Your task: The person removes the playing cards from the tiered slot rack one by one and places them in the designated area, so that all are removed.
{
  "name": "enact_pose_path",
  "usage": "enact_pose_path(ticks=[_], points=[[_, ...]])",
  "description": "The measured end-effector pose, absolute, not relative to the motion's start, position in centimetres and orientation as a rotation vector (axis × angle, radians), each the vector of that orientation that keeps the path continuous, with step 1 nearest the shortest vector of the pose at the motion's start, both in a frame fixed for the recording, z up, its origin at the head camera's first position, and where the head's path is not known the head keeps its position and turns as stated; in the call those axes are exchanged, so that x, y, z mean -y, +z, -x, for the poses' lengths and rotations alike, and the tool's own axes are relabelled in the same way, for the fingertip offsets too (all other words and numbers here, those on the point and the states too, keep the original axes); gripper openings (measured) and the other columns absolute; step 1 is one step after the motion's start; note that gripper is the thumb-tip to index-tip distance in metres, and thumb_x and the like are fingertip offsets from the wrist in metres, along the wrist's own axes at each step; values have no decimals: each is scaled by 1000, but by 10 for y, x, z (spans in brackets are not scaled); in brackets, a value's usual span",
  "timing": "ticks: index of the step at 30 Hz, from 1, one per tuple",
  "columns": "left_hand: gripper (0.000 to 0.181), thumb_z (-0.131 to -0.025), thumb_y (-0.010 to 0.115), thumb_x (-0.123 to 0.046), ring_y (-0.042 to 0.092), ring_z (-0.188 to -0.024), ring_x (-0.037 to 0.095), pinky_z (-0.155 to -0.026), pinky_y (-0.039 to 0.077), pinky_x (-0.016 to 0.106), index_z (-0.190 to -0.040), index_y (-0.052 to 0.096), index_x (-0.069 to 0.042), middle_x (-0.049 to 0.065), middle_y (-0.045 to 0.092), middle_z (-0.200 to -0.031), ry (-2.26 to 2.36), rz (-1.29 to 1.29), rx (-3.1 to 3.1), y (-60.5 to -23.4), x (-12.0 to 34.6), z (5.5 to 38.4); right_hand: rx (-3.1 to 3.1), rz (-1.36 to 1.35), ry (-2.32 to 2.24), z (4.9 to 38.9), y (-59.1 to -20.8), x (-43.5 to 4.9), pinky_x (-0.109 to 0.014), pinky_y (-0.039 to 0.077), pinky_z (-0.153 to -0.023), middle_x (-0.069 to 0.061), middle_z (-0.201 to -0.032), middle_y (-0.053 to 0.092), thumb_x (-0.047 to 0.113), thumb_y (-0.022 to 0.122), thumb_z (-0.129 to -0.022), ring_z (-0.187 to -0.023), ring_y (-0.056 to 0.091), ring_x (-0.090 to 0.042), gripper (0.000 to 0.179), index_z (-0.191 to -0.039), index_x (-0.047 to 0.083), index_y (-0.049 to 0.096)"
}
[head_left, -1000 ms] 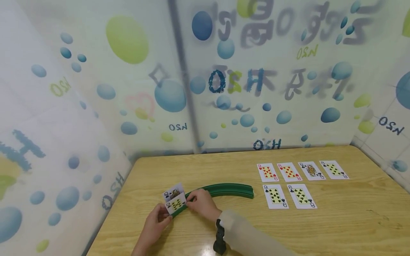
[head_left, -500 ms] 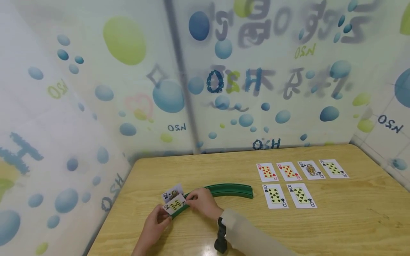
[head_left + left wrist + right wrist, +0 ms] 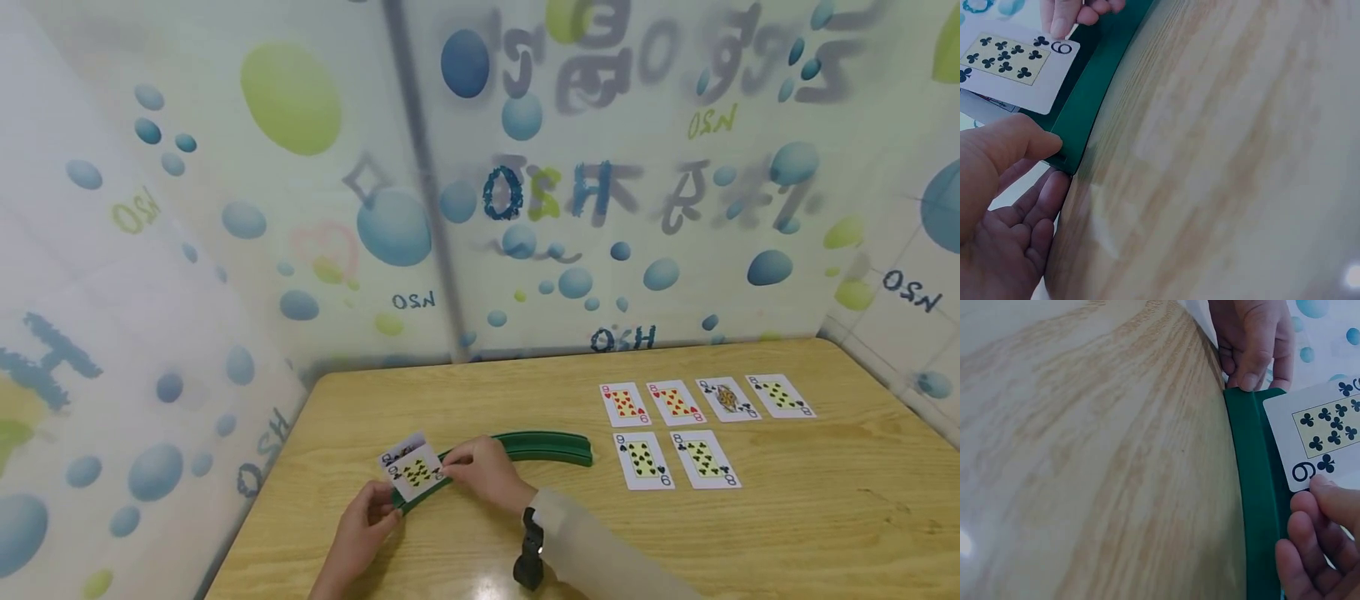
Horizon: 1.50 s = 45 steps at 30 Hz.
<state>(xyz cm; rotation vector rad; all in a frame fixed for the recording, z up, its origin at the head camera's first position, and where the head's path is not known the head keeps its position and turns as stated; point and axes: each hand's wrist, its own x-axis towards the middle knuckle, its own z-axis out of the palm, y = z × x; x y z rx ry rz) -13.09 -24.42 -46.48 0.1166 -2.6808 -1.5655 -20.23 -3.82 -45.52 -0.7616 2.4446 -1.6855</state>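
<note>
My left hand (image 3: 362, 523) grips the left end of a curved green card holder (image 3: 543, 446), thumb on top and fingers beneath in the left wrist view. Between the thumb and fingers of my right hand (image 3: 491, 477), a nine of clubs (image 3: 418, 473) is pinched by its corner. The card leans over the holder's groove; whether its lower edge sits inside I cannot tell. Behind it a face card (image 3: 397, 455) stands at the holder's left part, mostly covered by the nine. In the right wrist view the nine (image 3: 1329, 428) shows close above the green holder (image 3: 1254, 456).
Face up at the table's right lie two rows of cards, among them a nine of hearts (image 3: 624, 405), a queen (image 3: 727, 399), a nine of spades (image 3: 642, 461) and an eight of clubs (image 3: 705, 459). A patterned curtain wall (image 3: 525, 250) stands behind the wooden table (image 3: 795, 517).
The nine of clubs has tilted, then shifted slightly right and up, hiding more of the face card. My right hand has moved a little right; my left hand keeps its place on the holder.
</note>
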Motion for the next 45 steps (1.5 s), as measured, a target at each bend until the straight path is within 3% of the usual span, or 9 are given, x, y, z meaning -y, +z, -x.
enact_pose_path(ticks=[5,10,12,19,27,38,45], points=[[23,-81,62,3,56,-89,21,-74,48,27,-102,51,2,12,58,-99,-1565,-99,2667,-467,244,132,-2406,790,-1700,200,-445,23,-22,49,-59,0,-76,67,11,66,-83,-66,63,-17,8,-83,7,73],[24,-79,62,5,57,-87,20,-72,48,26,-100,51,3,12,59,-97,-1553,-81,2652,-469,244,132,-2309,737,-1794,195,-429,5,-38,53,-62,-15,-79,66,4,62,-85,-72,62,-36,11,-88,-3,70],[24,-79,63,5,57,-87,21,-72,48,26,-100,51,4,12,59,-97,-1553,-83,2651,-470,244,132,-2312,717,-1809,195,-425,-3,-42,52,-62,-17,-80,66,4,62,-85,-72,62,-35,11,-89,-3,70],[25,-79,63,3,56,-87,20,-72,48,27,-102,51,3,10,59,-98,-1554,-119,2681,-470,247,133,-2490,705,-1765,204,-419,-31,-25,47,-60,-1,-80,63,13,64,-85,-68,55,-12,10,-87,6,69],[25,-80,62,4,56,-88,20,-73,48,28,-102,52,3,10,58,-99,-1567,-120,2684,-471,247,134,-2590,592,-1772,216,-412,-71,-28,46,-63,0,-78,62,13,64,-84,-71,54,-15,8,-85,6,67],[24,-80,61,3,55,-89,20,-75,48,30,-102,52,2,9,58,-99,-1548,-149,2706,-469,246,135,-2616,450,-1820,228,-410,-144,-32,47,-59,-9,-77,61,12,63,-86,-68,55,-25,16,-90,-3,65],[25,-80,62,3,55,-90,21,-76,48,30,-102,52,2,9,58,-99,-1551,-157,2700,-470,246,135,-2698,303,-1783,228,-407,-192,-30,50,-65,-14,-86,63,17,61,-88,-78,58,-28,25,-97,-6,63]])
